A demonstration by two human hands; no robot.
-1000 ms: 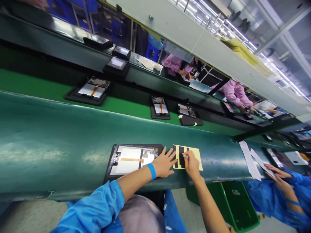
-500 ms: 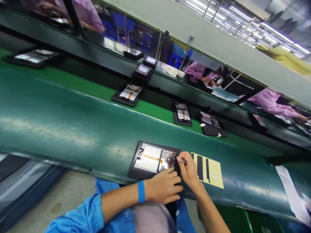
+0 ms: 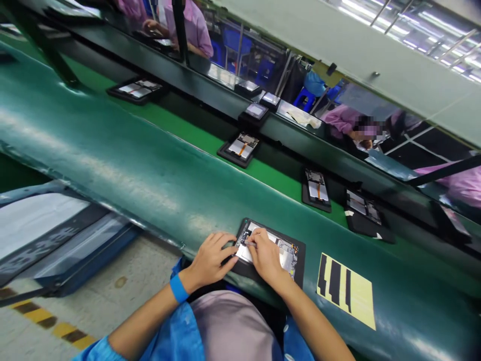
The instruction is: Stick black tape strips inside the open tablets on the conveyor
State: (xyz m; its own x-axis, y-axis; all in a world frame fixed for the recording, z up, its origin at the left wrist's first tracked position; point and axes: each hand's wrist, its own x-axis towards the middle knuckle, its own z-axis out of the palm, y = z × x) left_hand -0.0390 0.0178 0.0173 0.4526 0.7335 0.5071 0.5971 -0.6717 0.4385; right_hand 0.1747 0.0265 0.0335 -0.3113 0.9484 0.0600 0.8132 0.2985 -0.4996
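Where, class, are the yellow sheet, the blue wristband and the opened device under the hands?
Yellow sheet [image 3: 361, 302], head view: bare right part.
Blue wristband [image 3: 179, 287], head view: middle of the band.
Opened device [image 3: 287, 256], head view: exposed circuitry.

Right hand [image 3: 265, 255] covers part of the open device [image 3: 287, 250]; item at its fingertips too small to identify; far-right pink sleeve [image 3: 460, 183] cut off by the edge.

A factory assembly hall: opened tablets [image 3: 243, 149] dot a long green conveyor belt [image 3: 195, 149], pink-clothed workers [image 3: 191, 30] sit beyond, and strip lights [image 3: 432, 30] shine at upper right.
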